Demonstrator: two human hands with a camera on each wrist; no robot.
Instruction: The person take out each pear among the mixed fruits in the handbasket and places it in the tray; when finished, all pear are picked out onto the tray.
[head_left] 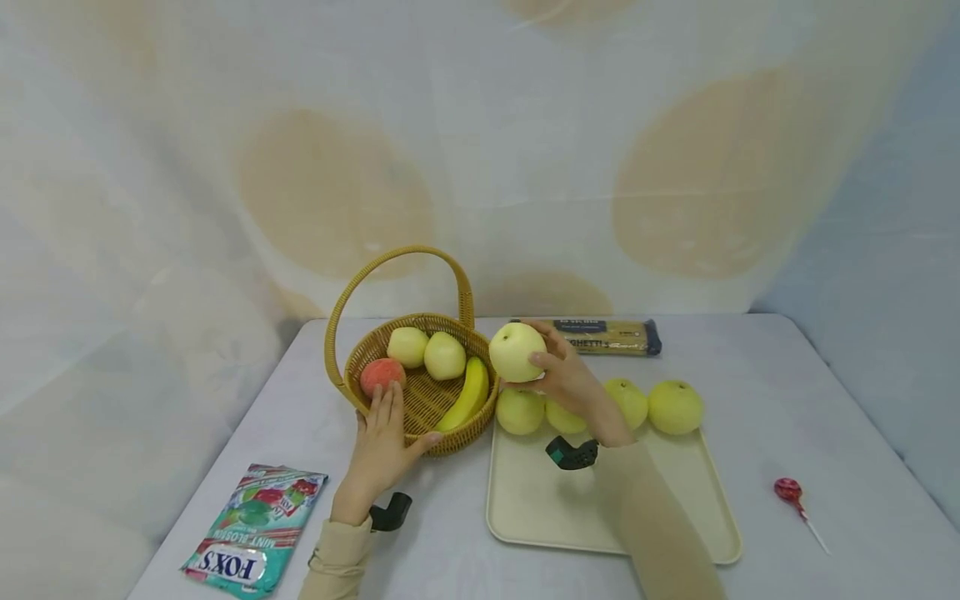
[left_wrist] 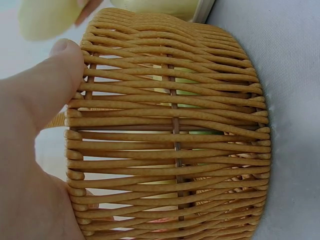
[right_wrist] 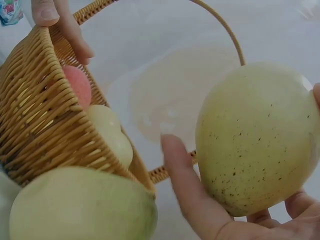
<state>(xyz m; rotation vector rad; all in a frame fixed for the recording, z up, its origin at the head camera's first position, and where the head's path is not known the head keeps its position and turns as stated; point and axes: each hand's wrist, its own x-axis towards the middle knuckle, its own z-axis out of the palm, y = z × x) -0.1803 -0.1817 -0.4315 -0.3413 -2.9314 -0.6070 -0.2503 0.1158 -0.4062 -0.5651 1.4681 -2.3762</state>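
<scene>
My right hand (head_left: 570, 379) holds a pale yellow-green apple (head_left: 517, 352) up beside the basket's right rim, thumb and fingers round its sides. In the right wrist view this apple (right_wrist: 257, 140) has dark specks. A wicker basket (head_left: 457, 444) with a tall handle contains a red peach (head_left: 382, 377), two pale apples (head_left: 445, 357) and a banana (head_left: 468, 396). My left hand (head_left: 381, 454) grips the basket's near left rim, fingers reaching inside by the peach. The left wrist view has its thumb (left_wrist: 65, 65) at the rim, outside the woven wall (left_wrist: 170, 125).
More yellow-green apples (head_left: 676, 407) line the far end of a cream tray (head_left: 547, 508), partly behind my right hand. Behind them lies a spaghetti pack (head_left: 615, 337). A Fox's candy bag (head_left: 255, 529) is at the front left, a red lollipop (head_left: 789, 492) at the right.
</scene>
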